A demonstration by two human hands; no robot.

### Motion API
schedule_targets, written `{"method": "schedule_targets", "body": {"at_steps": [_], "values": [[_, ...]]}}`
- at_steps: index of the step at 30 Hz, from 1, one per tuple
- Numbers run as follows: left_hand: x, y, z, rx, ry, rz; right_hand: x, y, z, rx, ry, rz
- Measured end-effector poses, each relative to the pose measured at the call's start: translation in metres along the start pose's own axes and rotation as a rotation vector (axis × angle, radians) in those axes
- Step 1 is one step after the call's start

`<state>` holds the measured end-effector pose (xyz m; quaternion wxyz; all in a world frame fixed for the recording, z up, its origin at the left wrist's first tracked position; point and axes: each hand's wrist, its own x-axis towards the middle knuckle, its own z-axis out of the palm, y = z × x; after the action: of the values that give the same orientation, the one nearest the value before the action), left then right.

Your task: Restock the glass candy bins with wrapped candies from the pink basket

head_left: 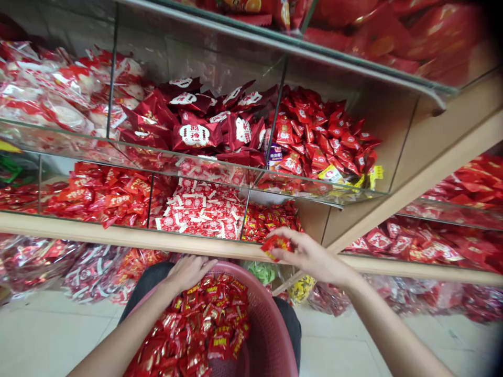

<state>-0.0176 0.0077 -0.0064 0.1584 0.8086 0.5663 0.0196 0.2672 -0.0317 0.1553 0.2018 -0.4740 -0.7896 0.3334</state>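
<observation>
A pink plastic basket stands between my knees, with many small red-and-gold wrapped candies heaped in it towards the left. My left hand lies over the basket's far rim and grips it. Held between the thumb and fingers of my right hand are red wrapped candies, just in front of the lower shelf's wooden edge. Right behind them is a shelf compartment of similar red-and-yellow candies. How many candies the right hand holds is partly hidden by the fingers.
Glass dividers and a glass front edge split the shelves into compartments of red packets. A wooden upright slants at the right. Below the wooden ledge, bagged candies lie on the tiled floor.
</observation>
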Motion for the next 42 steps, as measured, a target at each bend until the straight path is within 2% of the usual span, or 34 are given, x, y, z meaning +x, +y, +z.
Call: {"method": "schedule_targets", "body": {"at_steps": [4, 6, 8, 11, 16, 18, 21, 31, 36, 39, 42], "values": [[0.000, 0.001, 0.000, -0.024, -0.006, -0.014, -0.003, 0.004, 0.060, 0.054, -0.154, -0.042], [-0.001, 0.002, -0.001, -0.040, -0.004, -0.012, -0.002, 0.014, 0.088, -0.006, -0.189, -0.062], [-0.002, 0.002, -0.002, -0.042, 0.000, -0.005, 0.000, 0.023, 0.112, -0.137, -0.170, -0.079], [-0.002, 0.002, -0.003, -0.038, 0.007, 0.000, 0.002, 0.031, 0.137, -0.353, -0.133, -0.135], [-0.001, 0.002, -0.002, -0.042, 0.000, -0.011, 0.004, 0.039, 0.166, -0.650, -0.094, -0.252], [-0.001, 0.001, 0.000, -0.037, 0.007, -0.005, 0.004, 0.042, 0.174, -0.733, -0.088, -0.288], [-0.001, 0.001, 0.000, -0.043, 0.007, -0.004, 0.003, 0.045, 0.179, -0.734, -0.090, -0.296], [-0.001, 0.000, 0.001, -0.049, 0.013, 0.004, 0.002, 0.040, 0.160, -0.341, -0.139, -0.145], [-0.001, 0.000, 0.001, -0.030, 0.010, -0.007, -0.003, 0.026, 0.164, -0.147, -0.133, -0.099], [-0.001, 0.000, 0.000, -0.023, 0.007, 0.004, -0.006, 0.011, 0.175, -0.179, -0.224, -0.107], [-0.002, 0.001, -0.001, -0.032, 0.002, -0.008, -0.008, -0.001, 0.188, -0.353, -0.317, -0.142]]}}
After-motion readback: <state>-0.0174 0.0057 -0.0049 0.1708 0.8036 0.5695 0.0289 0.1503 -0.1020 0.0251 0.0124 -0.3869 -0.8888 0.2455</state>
